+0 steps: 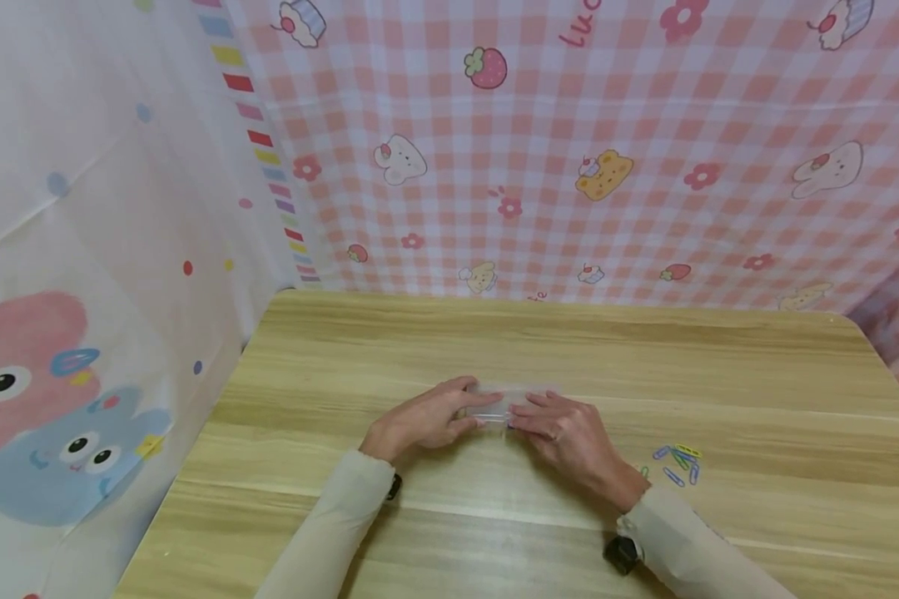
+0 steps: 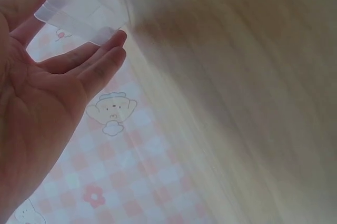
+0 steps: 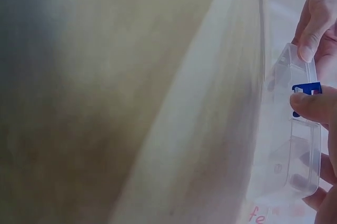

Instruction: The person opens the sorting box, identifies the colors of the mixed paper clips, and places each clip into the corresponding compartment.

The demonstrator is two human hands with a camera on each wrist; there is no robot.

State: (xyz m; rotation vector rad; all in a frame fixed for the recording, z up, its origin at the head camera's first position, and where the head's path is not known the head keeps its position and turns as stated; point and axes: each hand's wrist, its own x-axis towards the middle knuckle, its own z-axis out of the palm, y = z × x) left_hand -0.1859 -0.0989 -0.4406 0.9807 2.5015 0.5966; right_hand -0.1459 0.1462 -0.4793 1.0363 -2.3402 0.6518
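Observation:
A clear plastic box (image 1: 489, 409) with a blue latch (image 3: 310, 88) on its near side is between the two hands at the middle of the table. My left hand (image 1: 436, 414) grips its left end, thumb on the near side and fingers at the far side, as the left wrist view also shows. The right hand (image 1: 569, 433) holds the box's right part. In the right wrist view its thumb (image 3: 311, 107) presses on the blue latch while other fingers lie behind the box. The box appears closed; its contents cannot be made out.
Several coloured paper clips (image 1: 679, 459) lie loosely on the wooden table (image 1: 330, 358), right of the right hand. A pink checked cloth (image 1: 449, 208) hangs behind the table's far edge, and a white printed cloth (image 1: 157, 208) hangs to the left.

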